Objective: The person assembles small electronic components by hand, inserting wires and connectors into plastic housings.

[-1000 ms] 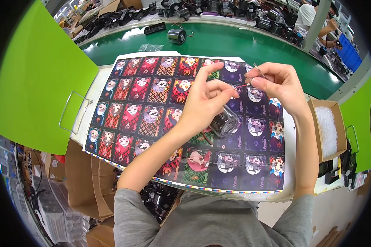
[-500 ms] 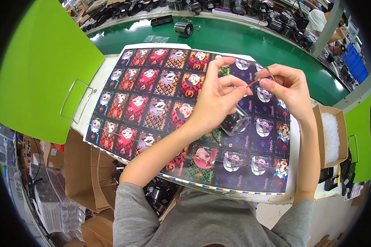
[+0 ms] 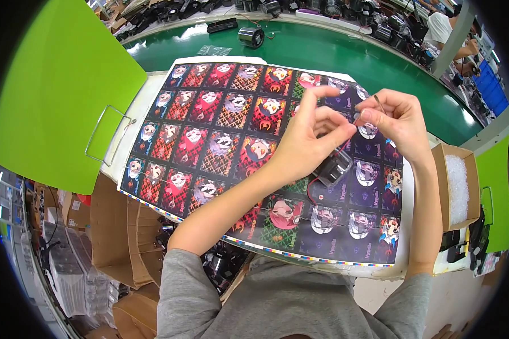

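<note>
My left hand (image 3: 318,133) is closed in a pinch at the thumb, with its index finger raised; a thin wire runs from the pinch toward the other hand. Facing it, my right hand (image 3: 398,121) pinches a small grey end near the wire; a slim dark strip (image 3: 378,102) shows between its fingers, its kind unclear. Below the hands, a dark cylindrical device with a shiny casing (image 3: 336,168) lies on a printed sheet (image 3: 254,223), partly behind my left hand. A red wire (image 3: 310,191) loops out from its near side.
Behind the sheet runs a green bench (image 3: 305,42) bearing another shiny cylindrical device (image 3: 251,37) and a clear bag (image 3: 214,51). A cardboard box (image 3: 442,169) of translucent bits stands right. Green panels (image 3: 62,96) flank both sides. Another person (image 3: 440,28) is far right.
My left hand has shifted slightly right, closer to my right hand. The red wire stretch between them is now shorter. The device below has turned and shows a red wire loop.
</note>
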Action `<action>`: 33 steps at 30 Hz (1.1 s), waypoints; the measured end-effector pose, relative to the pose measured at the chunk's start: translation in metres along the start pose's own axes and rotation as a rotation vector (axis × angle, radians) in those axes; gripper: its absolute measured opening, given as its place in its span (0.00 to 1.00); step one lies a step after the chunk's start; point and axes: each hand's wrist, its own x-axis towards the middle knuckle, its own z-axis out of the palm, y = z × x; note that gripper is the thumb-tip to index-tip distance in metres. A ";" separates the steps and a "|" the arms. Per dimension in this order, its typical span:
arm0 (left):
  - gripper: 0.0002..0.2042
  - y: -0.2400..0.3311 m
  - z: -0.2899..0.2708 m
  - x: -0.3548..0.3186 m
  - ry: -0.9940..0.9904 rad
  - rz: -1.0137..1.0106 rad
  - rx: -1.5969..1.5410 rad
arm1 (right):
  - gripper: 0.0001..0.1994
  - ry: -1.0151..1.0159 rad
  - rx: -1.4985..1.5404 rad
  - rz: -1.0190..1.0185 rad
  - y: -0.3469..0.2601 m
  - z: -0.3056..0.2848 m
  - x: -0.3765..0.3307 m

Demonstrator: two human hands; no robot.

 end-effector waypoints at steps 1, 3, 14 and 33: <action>0.23 -0.001 -0.002 -0.001 -0.053 -0.022 0.065 | 0.06 0.042 -0.012 -0.012 -0.002 -0.001 0.000; 0.21 -0.008 -0.006 -0.001 -0.138 0.017 0.273 | 0.05 0.124 -0.016 -0.088 0.004 -0.006 0.000; 0.20 -0.030 -0.021 0.004 -0.022 0.236 0.624 | 0.05 0.275 -0.773 -0.640 -0.020 0.017 -0.014; 0.22 -0.027 0.000 0.005 -0.188 0.143 0.532 | 0.05 0.264 -0.078 -0.254 -0.003 0.021 -0.006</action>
